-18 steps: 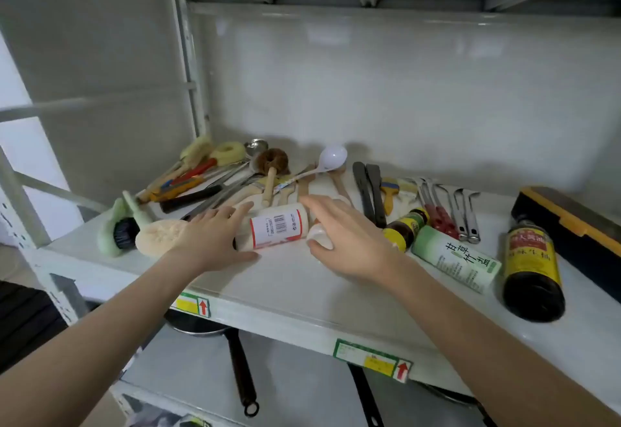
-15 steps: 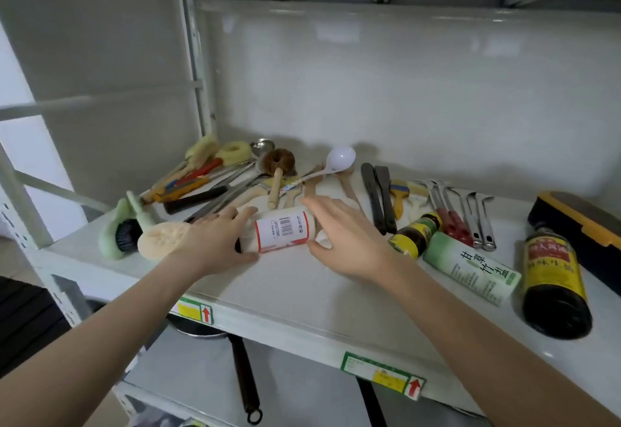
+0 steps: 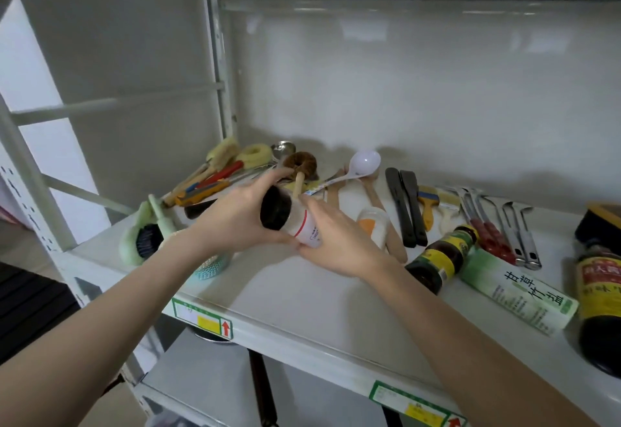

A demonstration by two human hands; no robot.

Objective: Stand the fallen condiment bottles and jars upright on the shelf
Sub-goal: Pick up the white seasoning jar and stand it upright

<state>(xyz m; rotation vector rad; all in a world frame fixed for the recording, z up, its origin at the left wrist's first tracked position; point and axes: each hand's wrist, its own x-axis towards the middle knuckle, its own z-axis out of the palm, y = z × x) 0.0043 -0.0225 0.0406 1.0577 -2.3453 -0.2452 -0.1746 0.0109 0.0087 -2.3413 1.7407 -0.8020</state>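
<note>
A white jar with a dark cap and a red-edged label (image 3: 299, 221) is tilted up off the shelf (image 3: 302, 295), cap end toward me. My left hand (image 3: 235, 218) grips its cap end and my right hand (image 3: 336, 241) holds its lower end. Behind my right hand lies a small white jar with an orange patch (image 3: 374, 225). To the right lie a small dark bottle with a yellow label (image 3: 440, 258), a pale green salt tube (image 3: 517, 295) and a big dark soy bottle (image 3: 601, 302), all on their sides.
Brushes and sponges (image 3: 215, 174) pile up at the back left, with a green brush (image 3: 141, 235) near the front edge. A white ladle (image 3: 363, 164), black spatulas (image 3: 406, 208) and metal tongs (image 3: 510, 228) lie along the back. A black and yellow box (image 3: 601, 221) sits far right.
Both hands have closed on the white labelled jar and lifted it from lying flat, tilting its cap end up. The small jar with the orange patch is now uncovered.
</note>
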